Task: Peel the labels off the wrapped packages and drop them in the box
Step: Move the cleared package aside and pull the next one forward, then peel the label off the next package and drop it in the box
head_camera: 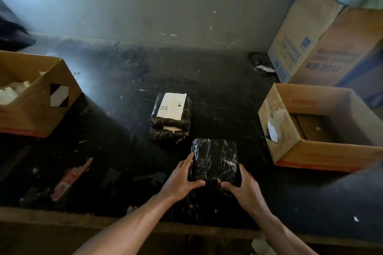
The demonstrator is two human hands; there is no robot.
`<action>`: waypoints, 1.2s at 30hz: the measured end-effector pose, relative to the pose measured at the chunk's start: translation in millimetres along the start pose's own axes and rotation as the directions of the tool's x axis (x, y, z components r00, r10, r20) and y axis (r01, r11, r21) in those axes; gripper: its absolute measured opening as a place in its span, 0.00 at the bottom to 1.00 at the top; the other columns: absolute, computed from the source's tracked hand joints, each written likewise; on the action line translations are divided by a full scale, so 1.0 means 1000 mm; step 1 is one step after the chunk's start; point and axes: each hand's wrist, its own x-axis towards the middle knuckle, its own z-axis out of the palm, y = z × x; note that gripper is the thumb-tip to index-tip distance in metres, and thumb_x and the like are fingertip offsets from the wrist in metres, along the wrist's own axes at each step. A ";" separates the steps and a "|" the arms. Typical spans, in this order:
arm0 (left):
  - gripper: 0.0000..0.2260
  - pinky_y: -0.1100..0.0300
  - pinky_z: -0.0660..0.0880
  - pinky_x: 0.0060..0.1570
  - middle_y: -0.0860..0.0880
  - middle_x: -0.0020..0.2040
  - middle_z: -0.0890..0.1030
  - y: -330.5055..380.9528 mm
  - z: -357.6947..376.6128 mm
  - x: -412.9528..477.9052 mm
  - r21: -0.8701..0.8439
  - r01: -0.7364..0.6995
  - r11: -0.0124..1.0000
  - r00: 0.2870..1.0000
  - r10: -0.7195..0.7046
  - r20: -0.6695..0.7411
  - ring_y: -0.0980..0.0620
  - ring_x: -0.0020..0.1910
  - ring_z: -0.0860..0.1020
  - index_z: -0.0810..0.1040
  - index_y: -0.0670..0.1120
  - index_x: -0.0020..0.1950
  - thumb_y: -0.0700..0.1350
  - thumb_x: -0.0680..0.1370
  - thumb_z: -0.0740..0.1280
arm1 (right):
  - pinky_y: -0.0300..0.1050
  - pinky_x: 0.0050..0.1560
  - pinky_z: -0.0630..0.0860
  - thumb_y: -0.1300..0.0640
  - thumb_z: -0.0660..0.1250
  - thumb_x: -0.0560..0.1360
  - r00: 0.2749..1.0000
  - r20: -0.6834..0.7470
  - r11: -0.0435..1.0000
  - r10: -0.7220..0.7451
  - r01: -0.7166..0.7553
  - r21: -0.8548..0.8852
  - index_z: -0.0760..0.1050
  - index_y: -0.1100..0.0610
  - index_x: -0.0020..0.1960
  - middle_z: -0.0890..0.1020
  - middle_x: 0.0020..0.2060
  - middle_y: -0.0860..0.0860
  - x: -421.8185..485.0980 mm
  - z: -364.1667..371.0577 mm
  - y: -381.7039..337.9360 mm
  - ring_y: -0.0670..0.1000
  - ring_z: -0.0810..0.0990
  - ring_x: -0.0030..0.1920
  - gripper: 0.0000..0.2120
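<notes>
Both hands hold one black package.

On the dark desk point(116, 97), the left hand point(179, 180) and right hand point(245, 189) grip the near edge of the wrapped package point(214, 161). No label shows on top, so turn it over slowly. Another package point(171, 117) with a white label point(172, 105) lies behind. The open box point(290, 151) waits on the right.

Tall carton point(323, 51): "MULTI-PURPOSE FOAM CLEANER", "KB-3033". Package label point(172, 105): unreadable.
</notes>
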 end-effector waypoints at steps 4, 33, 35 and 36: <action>0.50 0.51 0.62 0.72 0.54 0.76 0.62 -0.008 -0.001 0.002 0.008 -0.011 1.000 1.000 0.011 0.013 0.55 0.73 0.64 0.45 0.63 0.79 0.70 0.67 0.72 | 0.50 0.71 0.68 0.34 0.73 0.68 0.999 0.036 0.999 0.028 -0.028 -0.020 0.52 0.50 0.80 0.68 0.75 0.50 0.010 -0.003 0.011 0.49 0.68 0.73 0.50; 0.42 0.53 0.63 0.73 0.49 0.76 0.65 -0.020 -0.206 0.142 0.208 0.064 0.976 0.976 -0.017 -0.219 0.49 0.74 0.65 0.61 0.49 0.78 0.56 0.69 0.77 | 0.43 0.63 0.70 0.49 0.70 0.77 0.978 -0.135 0.978 -0.160 0.139 -0.157 0.72 0.57 0.73 0.77 0.66 0.53 0.235 0.036 -0.183 0.52 0.76 0.66 0.26; 0.45 0.55 0.57 0.75 0.50 0.79 0.59 -0.029 -0.207 0.154 0.271 0.007 0.963 0.987 0.037 -0.156 0.51 0.77 0.58 0.58 0.49 0.79 0.58 0.69 0.77 | 0.42 0.61 0.71 0.50 0.69 0.78 0.977 -0.150 0.980 -0.149 0.126 -0.157 0.73 0.57 0.72 0.79 0.64 0.53 0.247 0.043 -0.193 0.52 0.77 0.64 0.24; 0.46 0.56 0.54 0.75 0.51 0.79 0.57 -0.031 -0.208 0.159 0.301 -0.022 0.953 0.989 0.064 -0.131 0.51 0.78 0.56 0.57 0.49 0.80 0.59 0.69 0.77 | 0.43 0.61 0.71 0.51 0.69 0.78 0.977 -0.158 0.979 -0.145 0.119 -0.164 0.74 0.57 0.71 0.79 0.64 0.53 0.254 0.046 -0.197 0.52 0.77 0.64 0.23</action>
